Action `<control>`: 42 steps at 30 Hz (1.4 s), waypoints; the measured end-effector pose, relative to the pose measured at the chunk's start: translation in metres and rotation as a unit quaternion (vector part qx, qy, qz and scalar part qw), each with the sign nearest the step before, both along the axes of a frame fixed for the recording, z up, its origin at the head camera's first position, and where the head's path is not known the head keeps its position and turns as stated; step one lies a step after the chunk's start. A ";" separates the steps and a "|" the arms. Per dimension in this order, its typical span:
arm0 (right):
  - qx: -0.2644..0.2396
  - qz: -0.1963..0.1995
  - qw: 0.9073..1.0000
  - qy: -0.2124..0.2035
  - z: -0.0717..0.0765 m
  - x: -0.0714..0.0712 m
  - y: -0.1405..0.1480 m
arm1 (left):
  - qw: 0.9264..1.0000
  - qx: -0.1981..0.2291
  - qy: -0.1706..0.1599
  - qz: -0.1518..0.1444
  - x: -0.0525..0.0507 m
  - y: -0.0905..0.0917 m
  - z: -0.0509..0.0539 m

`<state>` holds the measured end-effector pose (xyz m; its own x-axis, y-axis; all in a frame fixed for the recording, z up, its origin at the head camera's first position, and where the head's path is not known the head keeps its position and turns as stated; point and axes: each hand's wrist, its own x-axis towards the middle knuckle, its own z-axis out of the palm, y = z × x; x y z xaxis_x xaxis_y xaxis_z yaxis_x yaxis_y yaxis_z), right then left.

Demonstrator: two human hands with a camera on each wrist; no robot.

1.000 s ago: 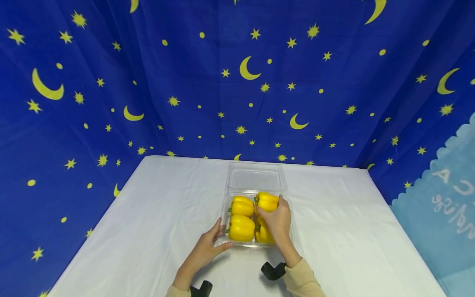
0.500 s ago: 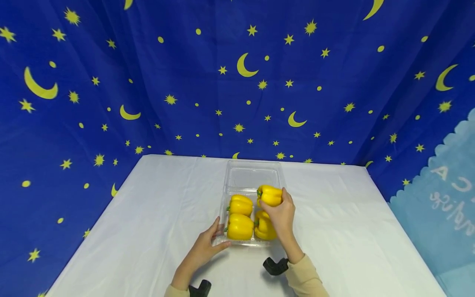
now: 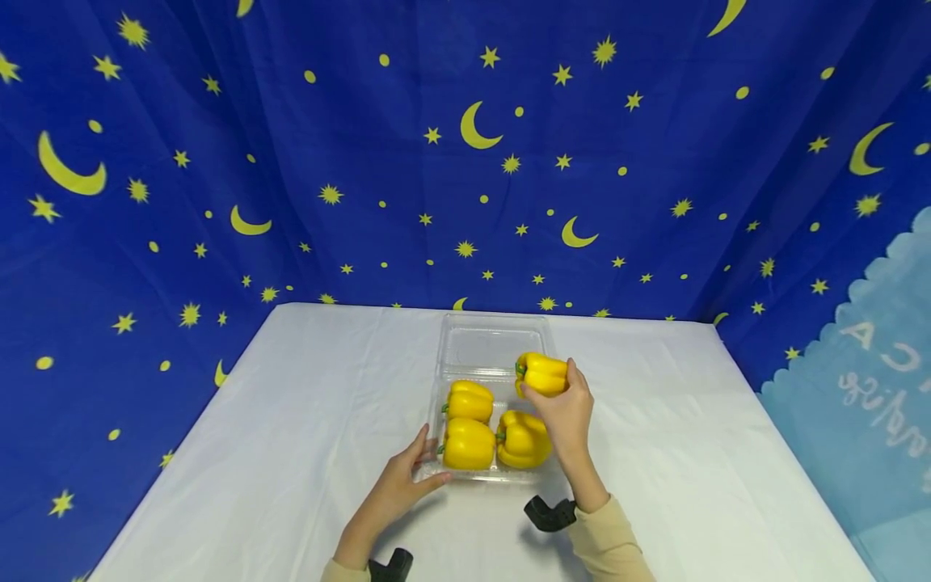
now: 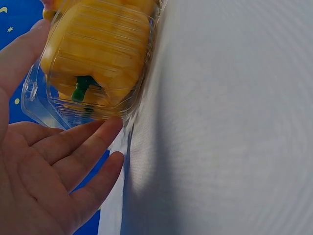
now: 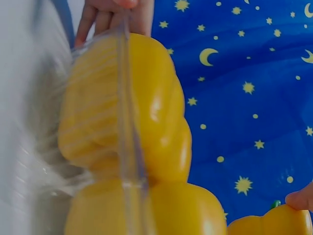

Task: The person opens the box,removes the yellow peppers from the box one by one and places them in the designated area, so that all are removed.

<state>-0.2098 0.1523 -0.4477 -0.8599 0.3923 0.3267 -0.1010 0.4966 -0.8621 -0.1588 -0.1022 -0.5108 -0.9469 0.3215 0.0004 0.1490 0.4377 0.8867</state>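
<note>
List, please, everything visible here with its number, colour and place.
Bell peppers: three, yellow, in the container.
Held bell pepper: one, yellow, in the right hand.
Container: one, clear, lid open, on the table.
Table: one, white-covered, centre.
Curtain: one, blue with yellow moons and stars, behind.
Lettered panel: one, light blue, right side.
Black pieces: two, at the wrists.
Sleeves: two, beige, bottom.
Left hand: one, at the container's near left corner.
Right hand: one, gripping one pepper.

The right-wrist view crops the held pepper (image 5: 271, 223).
</note>
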 end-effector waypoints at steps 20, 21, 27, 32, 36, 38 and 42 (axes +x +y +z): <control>0.014 -0.004 1.000 -0.008 0.014 0.000 0.019 | 1.000 0.007 -0.004 0.003 0.000 0.000 0.001; 0.014 -0.007 1.000 -0.009 0.014 0.000 0.021 | 1.000 0.007 -0.004 0.003 0.000 0.000 0.001; 0.018 -0.020 1.000 -0.008 0.015 0.000 0.030 | 1.000 0.002 -0.003 0.005 0.001 0.000 0.000; 0.014 -0.029 0.999 -0.011 0.015 -0.002 0.039 | 1.000 -0.002 0.004 0.006 0.001 0.001 0.001; 0.016 -0.037 0.999 -0.009 0.012 -0.004 0.045 | 1.000 0.000 0.004 0.007 0.001 0.002 0.002; 0.018 -0.040 0.999 -0.005 0.011 -0.004 0.048 | 1.000 0.002 0.001 0.010 0.001 0.002 0.002; 0.017 -0.048 0.999 -0.007 0.011 -0.005 0.053 | 1.000 0.002 -0.001 0.010 0.001 0.003 0.002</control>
<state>-0.2147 0.2049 -0.4371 -0.8238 0.4617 0.3289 -0.0392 0.5324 -0.8456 -0.1581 -0.0994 -0.5088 -0.9534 0.3017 0.0005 0.1386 0.4366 0.8889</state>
